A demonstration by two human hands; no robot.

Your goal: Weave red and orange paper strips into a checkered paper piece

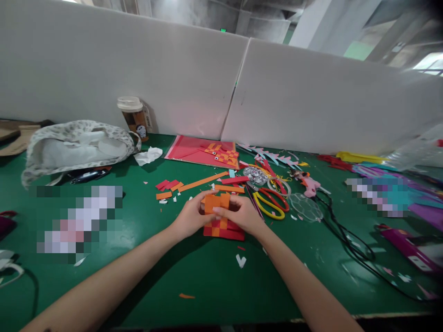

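Between my two hands is a woven paper piece (216,228) of red and orange strips in a checked pattern, held just above the green table. My left hand (192,216) has its fingers curled round the left and upper edge of it. From the other side, my right hand (242,214) grips it, with the thumb laid across the front of the orange part. The fingers behind the paper are hidden. Just beyond my hands lie orange paper strips (204,181) and short red strips (168,185).
Yellow-and-red-handled scissors (268,206) lie right of my hands, near a pink glue gun (310,184) with a black cord. Behind is a red sheet (194,151) with a woven paper fish. A cup (133,119) and a cloth bag (83,143) stand back left, before a white partition (173,69).
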